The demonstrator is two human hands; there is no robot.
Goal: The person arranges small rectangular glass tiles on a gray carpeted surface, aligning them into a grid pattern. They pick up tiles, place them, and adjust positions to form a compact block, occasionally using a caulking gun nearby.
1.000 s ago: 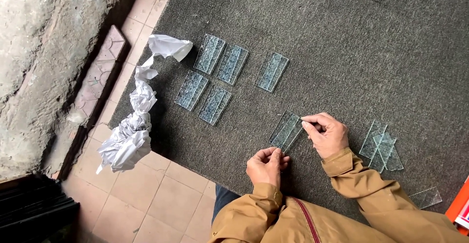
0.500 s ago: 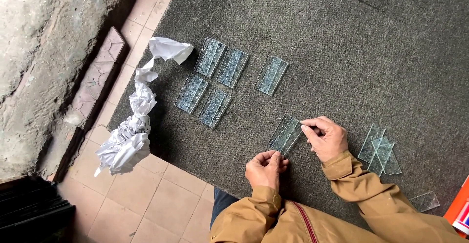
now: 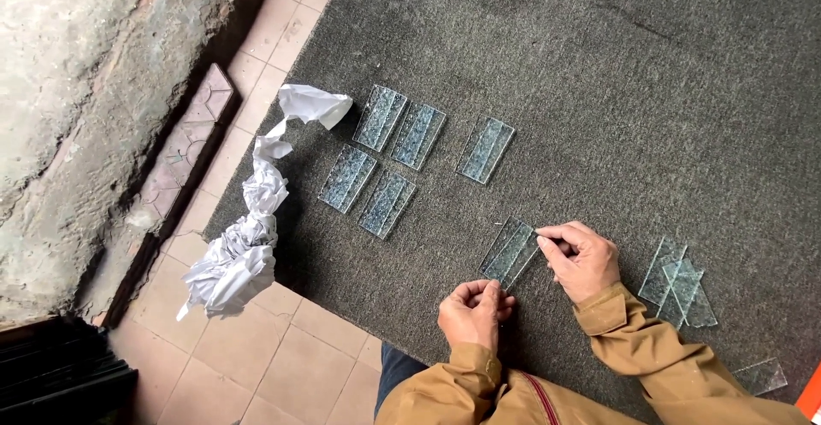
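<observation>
Little has moved: the right hand (image 3: 586, 258) still pinches the glass strip's (image 3: 509, 252) far corner; left hand (image 3: 473, 312) fisted nearer, its long axis running toward it.

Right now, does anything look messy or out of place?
Yes. Three glass pieces right of the right hand lie crisscrossed in a loose heap, unlike the five glass strips lying flat side by side. Crumpled white paper straggles along the carpet edge.
</observation>
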